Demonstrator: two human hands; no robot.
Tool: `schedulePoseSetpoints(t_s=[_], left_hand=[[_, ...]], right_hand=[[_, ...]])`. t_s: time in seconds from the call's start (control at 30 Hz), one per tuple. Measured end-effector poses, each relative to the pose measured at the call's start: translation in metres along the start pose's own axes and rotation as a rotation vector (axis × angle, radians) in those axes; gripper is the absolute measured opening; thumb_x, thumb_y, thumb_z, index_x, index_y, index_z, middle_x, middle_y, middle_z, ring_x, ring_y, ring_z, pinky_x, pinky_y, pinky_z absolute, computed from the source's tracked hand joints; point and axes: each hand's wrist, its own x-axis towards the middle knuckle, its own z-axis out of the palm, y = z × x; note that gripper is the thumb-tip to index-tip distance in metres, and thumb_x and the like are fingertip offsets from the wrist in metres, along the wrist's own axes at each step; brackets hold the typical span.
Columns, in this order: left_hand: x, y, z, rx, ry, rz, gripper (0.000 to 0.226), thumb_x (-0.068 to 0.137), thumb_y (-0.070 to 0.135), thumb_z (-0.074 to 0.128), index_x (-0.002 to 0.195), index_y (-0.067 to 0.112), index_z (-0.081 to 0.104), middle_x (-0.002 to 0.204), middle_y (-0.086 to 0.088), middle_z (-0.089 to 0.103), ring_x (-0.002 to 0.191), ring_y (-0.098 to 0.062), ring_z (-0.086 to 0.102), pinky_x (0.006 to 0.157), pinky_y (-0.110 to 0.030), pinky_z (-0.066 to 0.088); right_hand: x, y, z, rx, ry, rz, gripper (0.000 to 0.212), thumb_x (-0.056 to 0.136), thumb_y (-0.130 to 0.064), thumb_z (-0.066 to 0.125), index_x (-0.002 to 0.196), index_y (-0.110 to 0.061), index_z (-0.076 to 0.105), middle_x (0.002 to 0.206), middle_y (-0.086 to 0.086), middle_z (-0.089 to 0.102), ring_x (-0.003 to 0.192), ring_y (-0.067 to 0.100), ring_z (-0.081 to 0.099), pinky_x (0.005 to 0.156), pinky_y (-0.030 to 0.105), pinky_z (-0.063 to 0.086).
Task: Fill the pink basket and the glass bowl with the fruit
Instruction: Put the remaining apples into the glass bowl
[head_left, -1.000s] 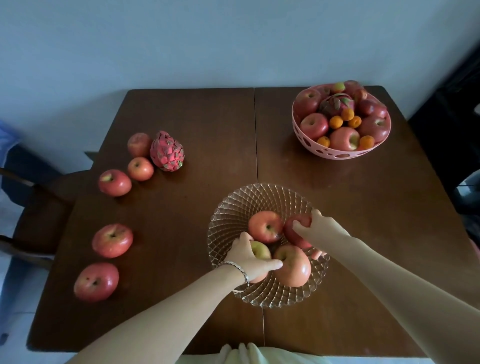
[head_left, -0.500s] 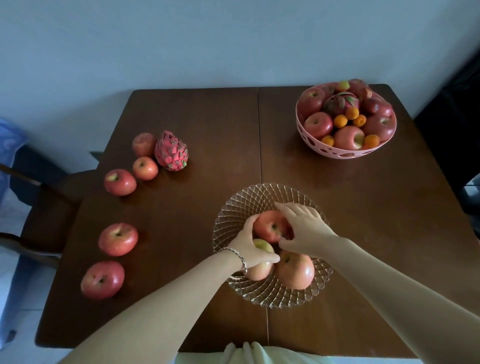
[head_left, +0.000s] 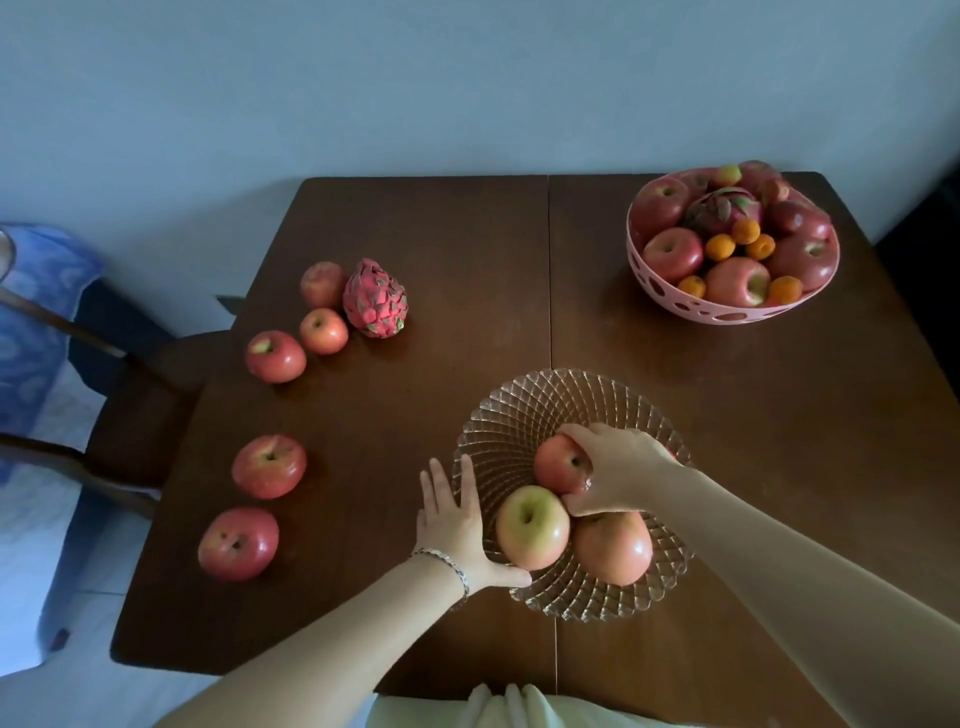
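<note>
Lets go of the green apple (head_left: 531, 527) with the left hand (head_left: 452, 525), wrapped round it half a second ago. Lays that hand flat instead, fingers straight and spread, against the left outer edge of the bowl (head_left: 571, 384), thumb reaching along the near rim just below the apple. Wears a bracelet (head_left: 447, 564) on that wrist.

Keeps the right hand (head_left: 618, 467) where it was, curled over the red apple (head_left: 553, 465) in the middle of the bowl, fingertips on its far side, thumb at its near side just above the green one. Holds the two hands apart, with the green apple between them.

Bowl low and right of centre in the frame, on the table (head_left: 441, 234). Inside it, in plain sight: red apple, green apple, and a big apple (head_left: 613, 548) at the near right, touching the green one. Past the right wrist, a sliver of red; cannot tell what.

Basket (head_left: 727, 312) at upper right, near the table's far right corner, well apart from the bowl, heaped with apples and small orange fruits (head_left: 721, 247).

Loose on the left half of the table: a dragon fruit (head_left: 375, 300) left of centre, three far apples (head_left: 323, 331) clustered just to its left, and two near apples (head_left: 269, 466) at lower left, close together near the table edge. Beyond that edge, at far left, a chair (head_left: 135, 415).
</note>
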Motion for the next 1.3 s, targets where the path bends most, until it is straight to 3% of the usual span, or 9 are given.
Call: schedulePoseSetpoints(t_s=[0.17, 0.33, 0.57, 0.73, 0.8, 0.87, 1.03, 1.17, 1.3], left_hand=[[0.005, -0.004, 0.002, -0.166, -0.019, 0.059, 0.148, 0.053, 0.049, 0.084, 0.139, 0.025, -0.034, 0.144, -0.015, -0.043, 0.145, -0.031, 0.006, 0.114, -0.036, 0.03], [0.008, -0.002, -0.004, -0.128, -0.051, 0.054, 0.148, 0.053, 0.05, 0.084, 0.137, 0.027, -0.037, 0.145, -0.013, -0.043, 0.146, -0.03, 0.004, 0.114, -0.039, 0.03], [0.01, 0.001, -0.019, -0.134, -0.247, 0.016, 0.142, 0.061, 0.045, 0.082, 0.132, 0.032, -0.041, 0.145, -0.011, -0.043, 0.143, -0.032, 0.019, 0.113, -0.043, 0.031], [0.009, -0.022, -0.038, -0.442, -0.154, 0.099, 0.109, 0.068, 0.047, 0.076, 0.147, 0.039, 0.001, 0.156, -0.009, -0.018, 0.146, -0.028, 0.003, 0.115, -0.044, 0.018], [0.011, -0.043, -0.048, -0.534, 0.224, 0.036, 0.078, 0.078, 0.045, 0.067, 0.143, 0.032, 0.027, 0.158, -0.013, 0.002, 0.146, -0.026, 0.006, 0.116, -0.041, 0.015], [0.02, -0.072, -0.055, -0.28, 0.532, -0.164, 0.069, 0.083, 0.038, 0.062, 0.142, 0.023, 0.03, 0.156, -0.02, 0.006, 0.145, -0.032, 0.004, 0.118, -0.042, 0.012], [0.037, -0.136, -0.076, 0.045, 0.247, -0.596, 0.09, 0.082, 0.043, 0.063, 0.148, 0.033, 0.002, 0.155, -0.017, -0.014, 0.142, -0.044, -0.002, 0.115, -0.054, 0.013], [0.038, -0.153, -0.079, 0.024, 0.256, -0.591, 0.077, 0.083, 0.023, 0.066, 0.144, 0.034, 0.021, 0.148, -0.013, 0.017, 0.131, -0.041, 0.027, 0.1, -0.047, 0.043], [0.027, -0.131, -0.087, -0.048, 0.368, -0.47, 0.07, 0.077, 0.036, 0.07, 0.136, 0.034, 0.033, 0.137, -0.009, 0.03, 0.12, -0.038, 0.036, 0.088, -0.043, 0.046]], right_hand=[[-0.012, -0.005, 0.01, -0.14, 0.007, -0.052, 0.093, 0.073, -0.059, 0.05, 0.148, -0.026, 0.006, 0.14, 0.006, 0.042, 0.126, 0.026, 0.044, 0.111, 0.041, 0.029], [-0.027, -0.011, 0.013, -0.036, -0.004, -0.118, 0.082, 0.068, -0.068, 0.024, 0.144, -0.046, 0.003, 0.158, 0.01, 0.003, 0.142, 0.031, 0.016, 0.116, 0.051, 0.007], [-0.022, -0.033, 0.031, -0.162, -0.073, 0.0, 0.109, 0.045, -0.088, 0.009, 0.145, -0.046, 0.0, 0.15, 0.021, -0.03, 0.14, 0.046, -0.017, 0.11, 0.062, -0.007], [-0.027, -0.033, 0.031, -0.168, -0.063, -0.001, 0.115, 0.041, -0.096, 0.008, 0.145, -0.047, 0.001, 0.149, 0.02, -0.033, 0.139, 0.046, -0.02, 0.112, 0.06, -0.007], [-0.028, -0.034, 0.03, -0.17, -0.057, -0.004, 0.11, 0.044, -0.091, 0.01, 0.145, -0.047, 0.002, 0.149, 0.019, -0.034, 0.139, 0.045, -0.02, 0.112, 0.059, -0.006], [-0.028, -0.036, 0.028, -0.168, -0.06, -0.004, 0.107, 0.045, -0.087, 0.012, 0.144, -0.048, 0.002, 0.149, 0.02, -0.034, 0.14, 0.045, -0.019, 0.112, 0.059, -0.006], [-0.03, -0.034, 0.023, -0.133, -0.091, -0.031, 0.09, 0.061, -0.08, 0.042, 0.141, -0.051, 0.013, 0.149, 0.017, -0.034, 0.14, 0.043, -0.021, 0.114, 0.056, -0.005], [-0.034, -0.032, 0.017, -0.061, -0.107, -0.084, 0.082, 0.065, -0.062, 0.065, 0.136, -0.05, 0.025, 0.15, 0.015, -0.035, 0.14, 0.036, -0.027, 0.115, 0.053, -0.006], [-0.033, -0.031, 0.015, -0.031, -0.104, -0.094, 0.082, 0.065, -0.058, 0.067, 0.136, -0.048, 0.028, 0.149, 0.014, -0.036, 0.139, 0.033, -0.029, 0.115, 0.052, -0.007]])
